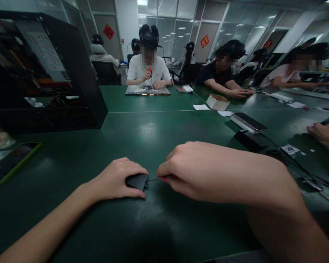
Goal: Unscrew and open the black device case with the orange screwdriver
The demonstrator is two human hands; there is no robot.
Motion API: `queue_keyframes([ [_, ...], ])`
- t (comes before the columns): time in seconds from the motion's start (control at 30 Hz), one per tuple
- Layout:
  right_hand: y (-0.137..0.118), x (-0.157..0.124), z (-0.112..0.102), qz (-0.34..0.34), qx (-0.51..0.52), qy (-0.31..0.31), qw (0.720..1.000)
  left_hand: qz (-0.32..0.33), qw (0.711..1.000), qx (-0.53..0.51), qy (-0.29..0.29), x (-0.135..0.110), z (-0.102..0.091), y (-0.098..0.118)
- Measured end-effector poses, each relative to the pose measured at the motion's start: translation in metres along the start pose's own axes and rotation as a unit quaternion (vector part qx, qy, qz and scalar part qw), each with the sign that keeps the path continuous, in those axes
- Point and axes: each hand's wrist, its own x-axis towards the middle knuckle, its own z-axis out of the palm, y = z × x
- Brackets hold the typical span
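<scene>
Tabletop (142, 135), green; on it, toward the near edge, we hold a small dark block (137, 181) in our left hand (119, 179). Left thumb and forefinger are spread along opposite sides of the block, gripping it between them; the remaining left fingers sit behind, partly hidden. Our right hand (192, 171) pinches a thin tool (155, 179) between thumb and forefinger, other fingers folded and mostly out of sight. We note red at the grip and a slim shaft running left to the block's right end, where small parts protrude. Whether the tip touches them, we cannot tell.

Toward the left edge we record an open black computer case (83, 73) and, nearer us, a phone (15, 162) with a green rim. Toward the right edge lie a black-topped device (249, 122) and dark cables (296, 162); farther back stands a small open box (218, 102). At the far edge, a person in a white shirt (134, 67) holds a red-handled tool (150, 70) above a flat panel (134, 91).
</scene>
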Motion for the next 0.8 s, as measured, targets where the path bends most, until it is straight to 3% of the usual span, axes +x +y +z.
queue_keyframes([
  [0.5, -0.001, 0.006, 0.004, -0.021, 0.008, -0.014, 1.000, -0.008, 1.000, 0.006, 0.025, 0.001, 0.002, 0.002],
  [0.8, 0.016, 0.004, 0.006, -0.044, 0.145, -0.066, 0.986, -0.005, 1.000, 0.017, 0.019, -0.002, 0.005, -0.002],
])
